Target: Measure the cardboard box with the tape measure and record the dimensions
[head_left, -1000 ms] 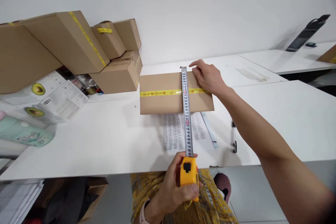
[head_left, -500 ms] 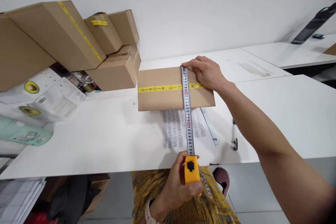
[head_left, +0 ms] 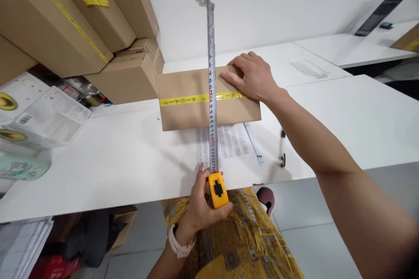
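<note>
A yellow tape measure (head_left: 221, 200) is in my left hand (head_left: 199, 207), whose fingers close round its case by the table's front edge. Its metal blade (head_left: 212, 109) stretches away over the cardboard box, and the hooked end sticks up past the far edge, apart from the box. The brown box (head_left: 183, 117) has yellow printed tape along it. My right hand (head_left: 255, 76) grips the box at its far right edge, thumb on top and fingers over the edge. Partly under the box lies a printed sheet (head_left: 234, 144).
Cardboard boxes (head_left: 114, 74) are stacked at the left back, beside a white carton with avocado pictures (head_left: 55, 117) and a mint-green bottle (head_left: 26, 166). A pen (head_left: 282, 148) lies right of the sheet. Farther right stands a dark bottle (head_left: 382, 8).
The blade's hooked end has come off the box's far edge and now rises above it. My right hand has let go of the blade end and holds the box. The view has shifted.
</note>
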`<state>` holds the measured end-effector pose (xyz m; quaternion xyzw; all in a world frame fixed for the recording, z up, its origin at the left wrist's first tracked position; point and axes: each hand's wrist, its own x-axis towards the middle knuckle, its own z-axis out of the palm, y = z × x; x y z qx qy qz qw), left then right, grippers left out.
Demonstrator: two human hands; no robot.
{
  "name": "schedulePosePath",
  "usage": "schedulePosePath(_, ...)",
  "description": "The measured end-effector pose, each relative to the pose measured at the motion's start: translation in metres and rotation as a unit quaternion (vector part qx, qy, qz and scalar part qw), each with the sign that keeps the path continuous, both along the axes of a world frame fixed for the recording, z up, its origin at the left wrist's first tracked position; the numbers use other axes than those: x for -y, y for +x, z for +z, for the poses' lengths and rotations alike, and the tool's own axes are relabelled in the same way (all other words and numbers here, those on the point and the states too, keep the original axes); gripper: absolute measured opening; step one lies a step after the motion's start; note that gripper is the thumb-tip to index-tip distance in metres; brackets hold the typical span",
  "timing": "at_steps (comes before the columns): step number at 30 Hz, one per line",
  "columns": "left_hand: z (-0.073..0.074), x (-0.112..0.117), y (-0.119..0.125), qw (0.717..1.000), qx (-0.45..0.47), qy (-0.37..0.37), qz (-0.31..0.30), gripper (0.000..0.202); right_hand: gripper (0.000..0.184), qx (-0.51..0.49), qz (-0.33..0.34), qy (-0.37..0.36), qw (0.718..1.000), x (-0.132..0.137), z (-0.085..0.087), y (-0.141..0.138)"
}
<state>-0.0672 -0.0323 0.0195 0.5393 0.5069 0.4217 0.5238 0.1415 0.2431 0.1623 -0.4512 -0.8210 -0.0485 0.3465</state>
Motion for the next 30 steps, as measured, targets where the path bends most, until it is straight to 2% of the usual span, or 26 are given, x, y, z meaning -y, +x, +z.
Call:
schedulePosePath(3, 0.000, -0.008, -0.009, 0.998, -0.054, 0.013, -0.013, 0.082, 0.055, 0.007, -0.011, 0.014, 1.000, 0.027, -0.003, 0.002)
schedulePosePath(6, 0.002, -0.011, -0.012, 0.995, -0.081, 0.008, -0.049, 0.078, 0.056, 0.021, -0.028, 0.028, 0.999, 0.068, -0.014, 0.004)
schedulePosePath(9, 0.004, -0.011, -0.013, 0.993, -0.088, 0.014, -0.071, 0.075, 0.054, 0.043, -0.048, 0.026, 0.998, 0.109, -0.037, 0.010)
schedulePosePath(11, 0.005, -0.011, -0.013, 0.993, -0.091, 0.021, -0.075, 0.074, 0.050, 0.054, -0.057, 0.021, 0.997, 0.126, -0.057, 0.016)
schedulePosePath(14, 0.008, -0.012, -0.013, 0.993, -0.093, 0.027, -0.074, 0.072, 0.046, 0.051, -0.068, 0.023, 0.996, 0.131, -0.081, 0.025)
schedulePosePath(17, 0.008, -0.014, -0.013, 0.993, -0.086, 0.036, -0.075, 0.070, 0.049, 0.034, -0.072, 0.013, 0.997, 0.116, -0.089, 0.025)
schedulePosePath(21, 0.006, -0.016, -0.013, 0.992, -0.089, 0.039, -0.075, 0.071, 0.055, -0.032, -0.054, -0.026, 0.998, 0.092, -0.077, 0.018)
schedulePosePath(24, 0.006, -0.009, -0.014, 0.990, -0.103, 0.041, -0.081, 0.073, 0.060, -0.153, -0.021, -0.092, 0.984, 0.086, -0.054, 0.021)
schedulePosePath(27, 0.010, 0.008, -0.012, 0.979, -0.148, 0.086, -0.112, 0.075, 0.067, -0.340, 0.051, -0.137, 0.929, 0.097, -0.023, 0.033)
schedulePosePath(30, 0.015, 0.029, -0.006, 0.961, -0.171, 0.118, -0.184, 0.077, 0.057, -0.483, 0.133, -0.080, 0.862, 0.122, 0.002, 0.048)
